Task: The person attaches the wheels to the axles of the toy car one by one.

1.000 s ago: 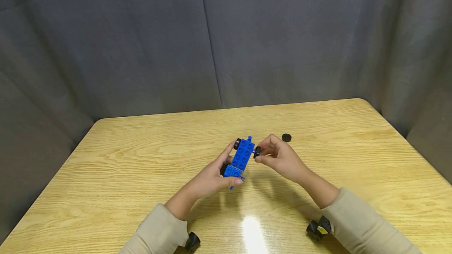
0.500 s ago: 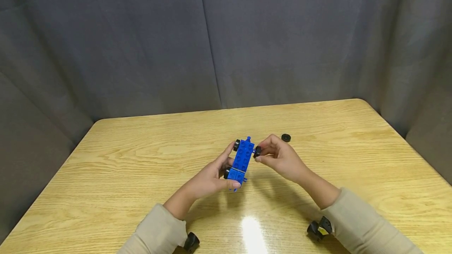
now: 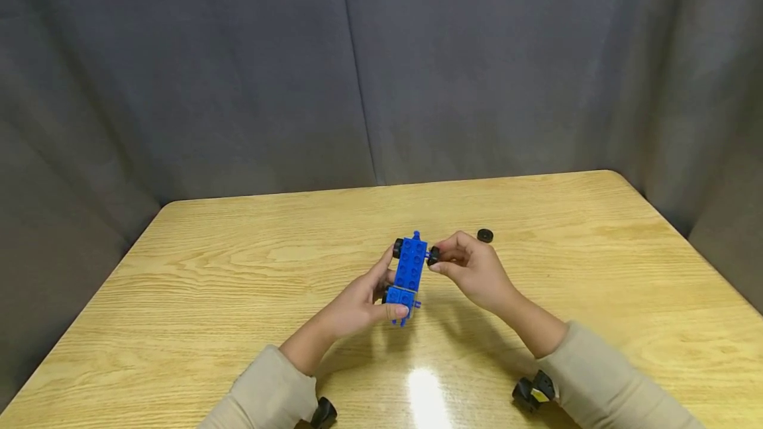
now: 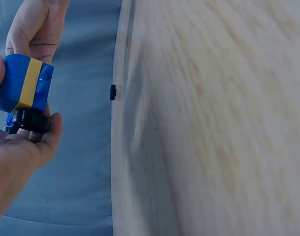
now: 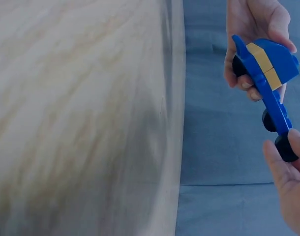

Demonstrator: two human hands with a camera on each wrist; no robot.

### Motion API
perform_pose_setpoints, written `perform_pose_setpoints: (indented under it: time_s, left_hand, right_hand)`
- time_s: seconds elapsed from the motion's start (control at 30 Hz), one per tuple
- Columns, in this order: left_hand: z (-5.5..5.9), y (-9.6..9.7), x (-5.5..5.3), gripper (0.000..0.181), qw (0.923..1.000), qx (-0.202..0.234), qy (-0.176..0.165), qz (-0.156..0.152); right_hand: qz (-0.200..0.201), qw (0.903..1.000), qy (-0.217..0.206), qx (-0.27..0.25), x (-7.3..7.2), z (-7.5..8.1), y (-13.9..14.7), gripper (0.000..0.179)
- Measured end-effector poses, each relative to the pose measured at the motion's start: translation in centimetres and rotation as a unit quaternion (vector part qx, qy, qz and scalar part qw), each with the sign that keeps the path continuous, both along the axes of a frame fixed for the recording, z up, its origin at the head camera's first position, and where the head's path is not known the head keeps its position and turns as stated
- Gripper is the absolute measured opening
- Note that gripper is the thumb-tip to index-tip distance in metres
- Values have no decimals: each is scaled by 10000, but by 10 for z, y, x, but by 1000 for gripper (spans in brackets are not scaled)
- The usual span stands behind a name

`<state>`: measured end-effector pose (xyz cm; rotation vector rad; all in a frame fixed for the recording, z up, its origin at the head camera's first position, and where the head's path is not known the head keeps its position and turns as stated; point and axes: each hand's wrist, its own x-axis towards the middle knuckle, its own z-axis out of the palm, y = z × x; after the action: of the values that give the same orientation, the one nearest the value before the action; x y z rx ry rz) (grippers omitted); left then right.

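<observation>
My left hand (image 3: 357, 310) grips a blue toy car (image 3: 410, 267) of studded bricks above the table, its thumb over the near end. A yellow layer (image 5: 265, 64) runs between the blue bricks in the right wrist view. Black wheels sit on the car's left side, such as the far-left wheel (image 3: 397, 247). With thumb and fingers, my right hand (image 3: 479, 273) pinches a black wheel (image 3: 434, 256) at the far-right axle stub. The near-right stub (image 3: 417, 304) is bare. A loose black wheel (image 3: 485, 236) lies on the table beyond the right hand.
The wooden table (image 3: 238, 270) spreads around both hands, with a bright glare patch near its front. Grey curtain (image 3: 268, 85) hangs behind and along both sides. Black devices, such as the right one (image 3: 532, 390), sit under the sleeve cuffs.
The car has turned a little in the left hand, its near end shifting right and its far end left. The right hand has kept its pinch on the wheel, almost in place.
</observation>
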<state>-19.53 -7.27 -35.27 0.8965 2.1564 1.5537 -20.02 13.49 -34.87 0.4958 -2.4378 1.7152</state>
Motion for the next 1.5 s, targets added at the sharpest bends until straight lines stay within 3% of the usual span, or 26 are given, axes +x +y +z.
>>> perform_pose_setpoints:
  time_s: [0.27, 0.5, 0.73, 0.83, 1.13, 1.3, 1.5]
  left_hand:
    - [16, 3, 9, 83, 9996, -256, -104, 96]
    - [19, 6, 12, 81, 9995, -241, -121, 147]
    - [3, 8, 5, 86, 9993, -207, 170, 256]
    - [2, 9, 5, 87, 9993, -163, 204, 255]
    - [28, 11, 12, 82, 9995, -195, 198, 122]
    - [32, 10, 9, 81, 9998, -185, -97, 61]
    - [28, 6, 7, 82, 9986, -1, -531, -33]
  right_hand:
    - [-105, 9996, 202, 137, 0, -3, -2, 13]
    - [-249, 9992, 217, 208, -1, -3, -2, 13]
    - [-329, 9948, 934, 250, 2, -1, -5, 14]
    - [-319, 9931, 1099, 241, 3, 2, -6, 14]
    - [-295, 9970, 622, 359, 0, 10, -4, 14]
    - [-334, 9981, 302, 416, -2, 11, -2, 18]
    - [-106, 9994, -55, 314, -5, 9, 1, 21]
